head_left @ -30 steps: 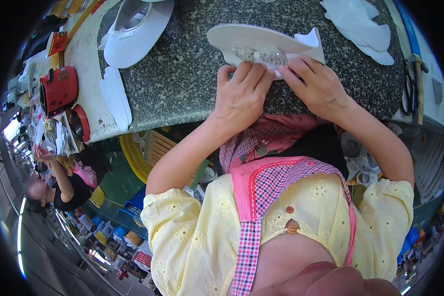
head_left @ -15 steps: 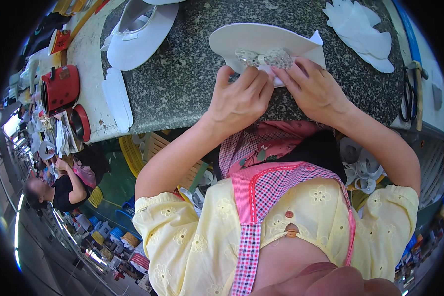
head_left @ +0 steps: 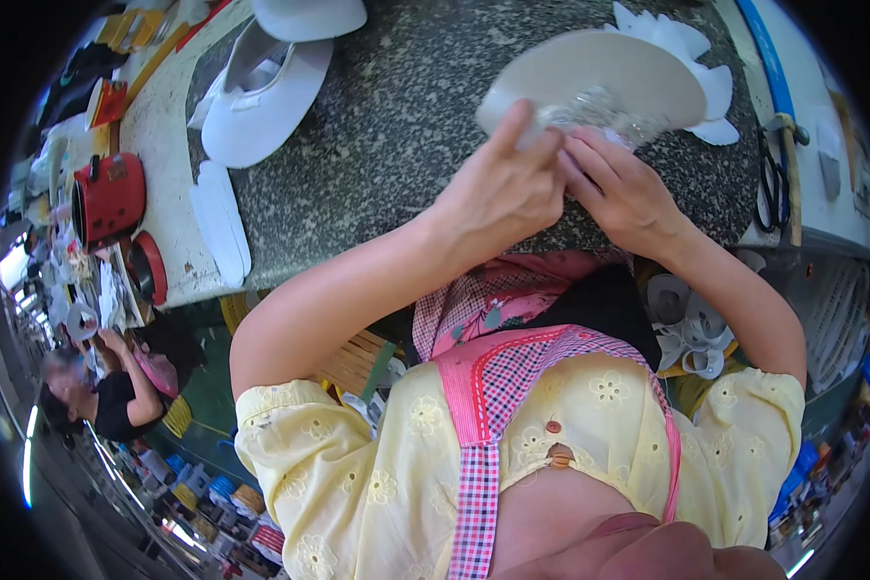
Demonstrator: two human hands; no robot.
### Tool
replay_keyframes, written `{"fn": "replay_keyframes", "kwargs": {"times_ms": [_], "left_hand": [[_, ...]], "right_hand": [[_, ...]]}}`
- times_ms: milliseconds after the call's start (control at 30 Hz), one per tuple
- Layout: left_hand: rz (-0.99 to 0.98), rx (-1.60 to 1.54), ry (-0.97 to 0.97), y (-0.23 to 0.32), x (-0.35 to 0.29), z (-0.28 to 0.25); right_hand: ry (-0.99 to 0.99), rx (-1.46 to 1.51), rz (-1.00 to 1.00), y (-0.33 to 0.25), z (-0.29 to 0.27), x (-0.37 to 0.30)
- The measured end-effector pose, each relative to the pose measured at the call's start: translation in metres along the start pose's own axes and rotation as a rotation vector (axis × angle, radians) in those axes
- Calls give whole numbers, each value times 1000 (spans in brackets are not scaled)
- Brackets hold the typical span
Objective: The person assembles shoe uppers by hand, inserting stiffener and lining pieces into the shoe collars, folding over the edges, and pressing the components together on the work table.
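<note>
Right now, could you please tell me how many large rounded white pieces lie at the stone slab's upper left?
2 visible: the nearer white piece; the farther white piece, cut off by the picture's top edge. More may be hidden.

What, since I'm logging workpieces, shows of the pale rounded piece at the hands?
The pale piece looks smooth and sheet-like, its broad curved edge facing away from the person. A clear, glittering ornament, blurred, sits at its near side. The right hand holds it there; the left hand is alongside, contact unclear. Over the speckled tabletop, it partly hides white cutouts from view.
</note>
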State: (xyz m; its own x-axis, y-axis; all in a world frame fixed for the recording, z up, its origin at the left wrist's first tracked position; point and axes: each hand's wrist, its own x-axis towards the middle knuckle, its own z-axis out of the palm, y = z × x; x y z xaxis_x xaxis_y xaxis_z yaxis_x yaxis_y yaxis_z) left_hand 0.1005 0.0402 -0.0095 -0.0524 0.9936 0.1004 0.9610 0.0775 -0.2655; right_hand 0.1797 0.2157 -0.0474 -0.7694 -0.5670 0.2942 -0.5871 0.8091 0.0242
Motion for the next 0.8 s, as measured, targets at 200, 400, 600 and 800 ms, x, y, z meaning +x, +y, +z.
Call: {"fn": "replay_keyframes", "kwargs": {"times_ms": [200, 400, 600, 800], "left_hand": [[-170, -150, -2, -9, -10, 9], [-277, -576, 235, -29, -21, -3], [-732, -1585, 510, -3, -9, -18], [-533, -480, 646, -22, -19, -37]], "right_hand": [[-36, 26, 110, 5, -1, 7], [523, 800, 214, 16, -36, 14], [677, 2260, 560, -29, -2, 17], [569, 1598, 685, -5, -42, 48]]}}
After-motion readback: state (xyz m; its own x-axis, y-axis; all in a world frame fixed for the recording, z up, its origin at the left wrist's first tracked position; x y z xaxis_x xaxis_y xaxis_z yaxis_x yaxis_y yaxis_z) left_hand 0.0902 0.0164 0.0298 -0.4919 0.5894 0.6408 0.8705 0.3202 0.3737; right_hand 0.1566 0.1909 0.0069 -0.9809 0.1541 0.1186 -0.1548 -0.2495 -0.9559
